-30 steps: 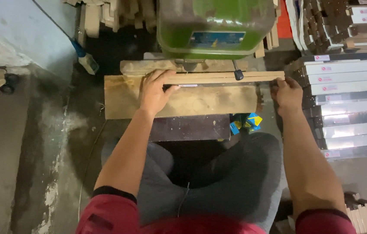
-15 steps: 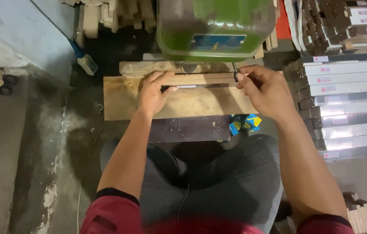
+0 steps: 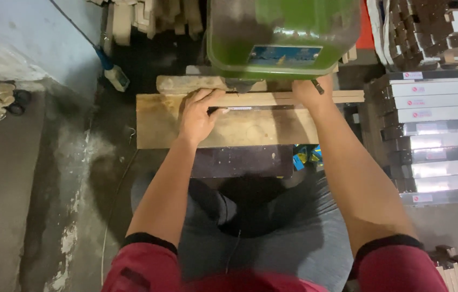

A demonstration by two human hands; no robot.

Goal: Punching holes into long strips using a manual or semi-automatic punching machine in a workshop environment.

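Left hand (image 3: 199, 114) lies flat, fingers spread, pressing a narrow wooden strip (image 3: 272, 99) against the wide plank (image 3: 229, 128) that serves as the table. Right hand (image 3: 310, 91) is curled around the strip farther right, beside a dark handle (image 3: 317, 86). Above both sits the green machine (image 3: 283, 35); stacked white boxes (image 3: 434, 124) stand to the right.

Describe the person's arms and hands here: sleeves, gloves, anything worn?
Both hands, left hand and right hand, are bare: no gloves, and no rings or watch show. The forearms are bare too. Short red sleeves with a black band at the hem cover the upper arms on both sides.
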